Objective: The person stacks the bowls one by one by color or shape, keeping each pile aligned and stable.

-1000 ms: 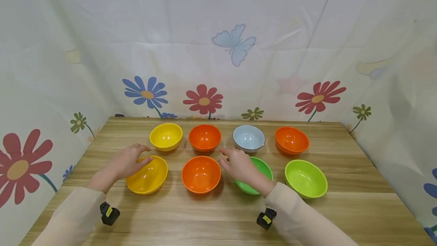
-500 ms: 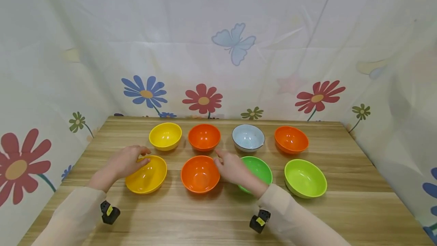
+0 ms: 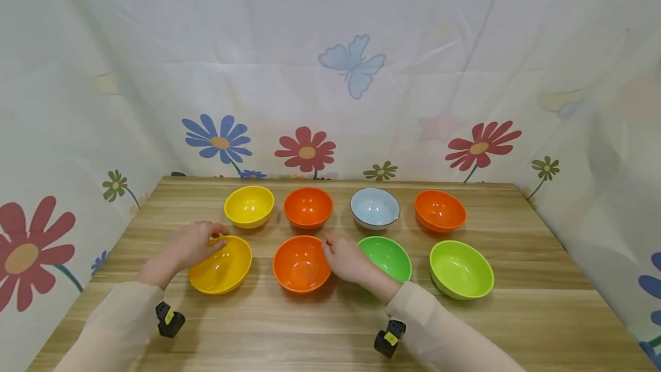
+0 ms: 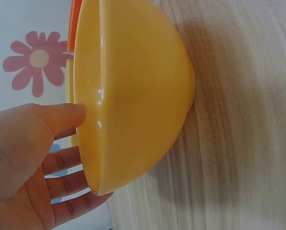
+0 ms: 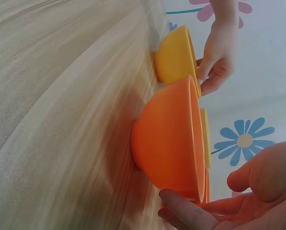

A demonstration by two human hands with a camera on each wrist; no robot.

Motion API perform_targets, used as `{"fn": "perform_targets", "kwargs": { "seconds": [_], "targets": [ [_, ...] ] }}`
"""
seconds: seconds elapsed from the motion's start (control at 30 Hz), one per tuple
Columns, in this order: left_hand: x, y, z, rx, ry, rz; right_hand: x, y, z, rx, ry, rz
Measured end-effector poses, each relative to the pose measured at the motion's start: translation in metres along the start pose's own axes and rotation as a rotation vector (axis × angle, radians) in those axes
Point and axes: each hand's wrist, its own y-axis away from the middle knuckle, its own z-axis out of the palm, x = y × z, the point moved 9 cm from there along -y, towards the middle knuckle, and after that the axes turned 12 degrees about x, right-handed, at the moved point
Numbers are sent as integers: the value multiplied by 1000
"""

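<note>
Left hand [image 3: 192, 244] grips the rim of the deep-yellow bowl [image 3: 222, 274] near the table's [image 3: 279, 329] left edge, thumb inside, fingers outside. Right hand [image 3: 348, 258] is at the near orange bowl [image 3: 300, 273], thumb and fingers apart by its right rim; whether the fingertips touch is hard to tell. Green bowl [image 3: 393, 258] and lime bowl [image 3: 461, 271] stand toward the right edge, four bowls [image 3: 308, 209] along the far edge.
</note>
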Motion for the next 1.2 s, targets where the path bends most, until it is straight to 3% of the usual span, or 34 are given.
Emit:
{"fn": "perform_targets", "kwargs": {
  "seconds": [0.27,0.57,0.8,1.2],
  "targets": [
    [1,1,3,-7,0,20,4,5,6,-37,-49,50],
    [2,0,1,11,18,27,2,9,6,-19,-84,40],
    [0,-2,1,7,17,20,5,8,10,-37,-175,74],
    [3,-1,-4,-8,-15,19,8,7,13,-25,-138,55]
  ]
}}
